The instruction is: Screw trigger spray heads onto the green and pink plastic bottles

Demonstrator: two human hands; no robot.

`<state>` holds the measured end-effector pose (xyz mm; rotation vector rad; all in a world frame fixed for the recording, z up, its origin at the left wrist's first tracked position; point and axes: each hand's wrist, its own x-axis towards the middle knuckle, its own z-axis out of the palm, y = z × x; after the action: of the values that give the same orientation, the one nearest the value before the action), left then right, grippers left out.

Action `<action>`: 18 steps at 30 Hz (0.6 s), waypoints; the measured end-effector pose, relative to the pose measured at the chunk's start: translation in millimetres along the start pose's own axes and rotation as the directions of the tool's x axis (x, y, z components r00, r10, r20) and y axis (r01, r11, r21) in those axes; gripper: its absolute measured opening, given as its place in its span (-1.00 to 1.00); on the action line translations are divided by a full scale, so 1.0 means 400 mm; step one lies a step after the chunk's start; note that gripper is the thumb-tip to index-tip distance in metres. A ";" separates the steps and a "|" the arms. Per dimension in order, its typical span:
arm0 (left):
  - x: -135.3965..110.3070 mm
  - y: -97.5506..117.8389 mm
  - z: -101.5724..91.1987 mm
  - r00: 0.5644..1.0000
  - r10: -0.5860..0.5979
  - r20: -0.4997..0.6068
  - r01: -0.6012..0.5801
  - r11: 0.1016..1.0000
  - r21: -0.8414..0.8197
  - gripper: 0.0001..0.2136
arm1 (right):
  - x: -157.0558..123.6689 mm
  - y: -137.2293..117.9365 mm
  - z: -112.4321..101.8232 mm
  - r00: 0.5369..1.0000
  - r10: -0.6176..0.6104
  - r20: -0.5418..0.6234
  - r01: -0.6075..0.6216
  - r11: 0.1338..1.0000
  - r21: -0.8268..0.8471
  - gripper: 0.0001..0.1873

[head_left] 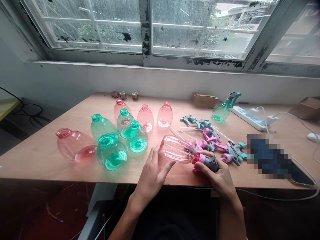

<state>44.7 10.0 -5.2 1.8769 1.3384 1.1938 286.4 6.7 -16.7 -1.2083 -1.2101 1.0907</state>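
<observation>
Near the table's front edge, my left hand (156,168) is closed around the body of a clear pink bottle (175,149), which lies on its side in the air. My right hand (217,171) grips a grey and pink spray head (210,162) at the bottle's neck; its pink collar meets the red-pink neck, and its tube runs inside the bottle. Whether the collar is fully threaded I cannot tell. Just behind my hands lies a pile of loose spray heads (210,141), some pink and grey, others teal and grey.
Open green bottles (112,155) and pink bottles (75,145) stand or lean at the left and middle. At the back right are a green spray bottle (221,110) with its head on, a power strip (250,118) with cables and a cardboard box (205,100). A phone (302,176) lies at right.
</observation>
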 end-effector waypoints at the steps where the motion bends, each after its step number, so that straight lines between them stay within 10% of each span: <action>1: 0.001 0.000 -0.001 1.000 -0.003 0.003 0.003 1.000 -0.002 -0.35 | 0.001 0.002 -0.002 1.000 0.002 0.007 -0.002 1.000 -0.006 -0.54; 18: 0.001 0.000 0.000 1.000 -0.026 0.013 0.026 1.000 0.009 -0.36 | 0.004 0.002 -0.005 1.000 -0.012 0.022 0.013 0.999 -0.037 -0.53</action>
<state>44.7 10.3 -5.1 1.8643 1.3588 1.1629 288.4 8.2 -17.5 -1.2182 -1.2575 1.0785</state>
